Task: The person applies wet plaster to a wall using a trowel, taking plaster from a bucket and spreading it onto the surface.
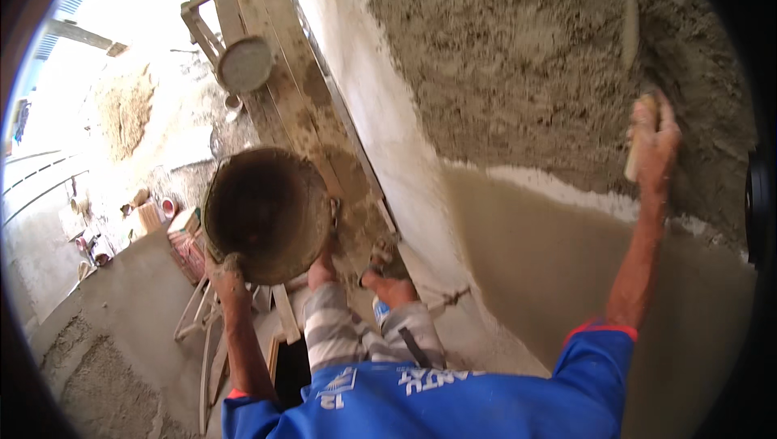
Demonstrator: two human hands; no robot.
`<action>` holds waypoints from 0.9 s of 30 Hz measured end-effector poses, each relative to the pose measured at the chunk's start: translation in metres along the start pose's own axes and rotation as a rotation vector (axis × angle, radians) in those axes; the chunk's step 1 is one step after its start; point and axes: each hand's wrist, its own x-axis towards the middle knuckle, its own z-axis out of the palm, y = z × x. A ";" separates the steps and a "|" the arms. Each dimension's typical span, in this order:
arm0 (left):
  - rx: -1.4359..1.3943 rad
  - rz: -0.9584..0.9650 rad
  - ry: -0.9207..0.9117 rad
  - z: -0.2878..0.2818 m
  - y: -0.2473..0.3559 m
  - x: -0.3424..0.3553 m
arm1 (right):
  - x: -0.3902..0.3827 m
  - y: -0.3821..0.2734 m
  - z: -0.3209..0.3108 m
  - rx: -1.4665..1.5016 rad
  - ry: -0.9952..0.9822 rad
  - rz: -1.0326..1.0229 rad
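My left hand [229, 275] grips the near rim of a deep round basin [317, 237], dark inside and crusted with mortar. The basin is tipped so its hollow faces up toward me. High on the right, my right hand [654, 135] is closed around a pale-handled plastering tool [634, 161] against the wall. The fingers and the angle hide most of that tool, so its exact kind is unclear. Around it the wall carries rough wet mortar [510, 59]. Lower down the same wall is smooth grey plaster [534, 253], with a pale uneven edge between the two.
I stand on a plank scaffold [279, 107] stained with mortar. A round pan [245, 64] sits farther along it. Below to the left are stacked bricks [187, 250], wooden strips [206, 366] and a sand heap [124, 111]. A dark opening [292, 370] lies beside my leg.
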 end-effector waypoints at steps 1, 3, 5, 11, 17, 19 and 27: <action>0.007 -0.048 -0.044 -0.001 0.001 -0.003 | -0.011 -0.006 -0.003 -0.002 -0.037 0.028; 0.016 -0.093 -0.033 0.001 -0.001 -0.002 | -0.030 -0.023 -0.001 0.011 -0.126 0.030; -0.033 -0.074 -0.037 0.016 -0.006 -0.009 | -0.062 -0.015 0.027 0.171 -0.326 0.095; -0.072 -0.087 -0.161 0.075 -0.002 -0.010 | -0.152 -0.029 0.128 0.014 -1.049 -0.266; -0.033 -0.024 -0.249 0.117 0.035 -0.002 | -0.161 -0.077 0.208 -0.518 -0.654 -0.951; -0.023 -0.022 -0.274 0.129 0.050 0.001 | -0.173 -0.090 0.234 -0.681 -0.484 -1.037; 0.210 0.139 -0.394 0.140 0.096 0.036 | -0.182 -0.114 0.239 -0.515 -0.463 -1.220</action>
